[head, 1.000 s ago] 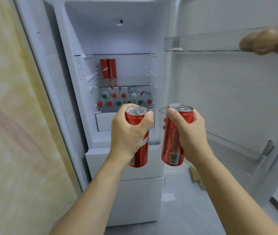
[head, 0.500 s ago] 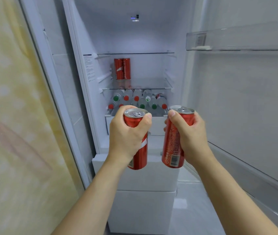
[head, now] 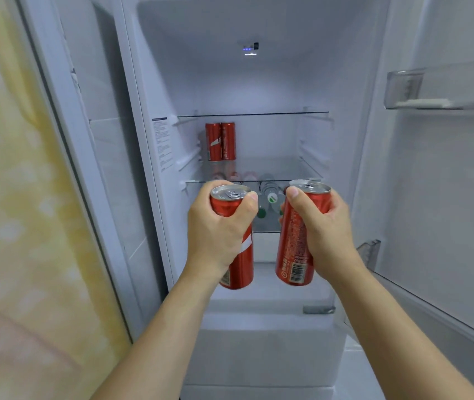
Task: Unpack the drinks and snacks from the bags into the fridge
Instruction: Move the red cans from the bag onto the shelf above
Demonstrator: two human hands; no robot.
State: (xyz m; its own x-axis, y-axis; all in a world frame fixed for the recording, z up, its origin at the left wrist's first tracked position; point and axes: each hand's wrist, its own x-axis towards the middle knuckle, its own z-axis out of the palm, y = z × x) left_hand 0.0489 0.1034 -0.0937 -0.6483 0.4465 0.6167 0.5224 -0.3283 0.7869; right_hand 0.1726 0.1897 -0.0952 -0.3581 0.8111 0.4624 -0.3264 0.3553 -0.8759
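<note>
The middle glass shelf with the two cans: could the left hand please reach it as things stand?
Probably yes: the fridge is open, the left hand holds its can right before the shelf, which is bare beside the two cans.

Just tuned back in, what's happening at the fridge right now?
A person stands at the open fridge with a red can in each hand. The left hand grips one can, the right hand the other, both held upright in front of the shelves. Two matching cans already stand on the middle shelf; bottles lie on the one below.
</note>
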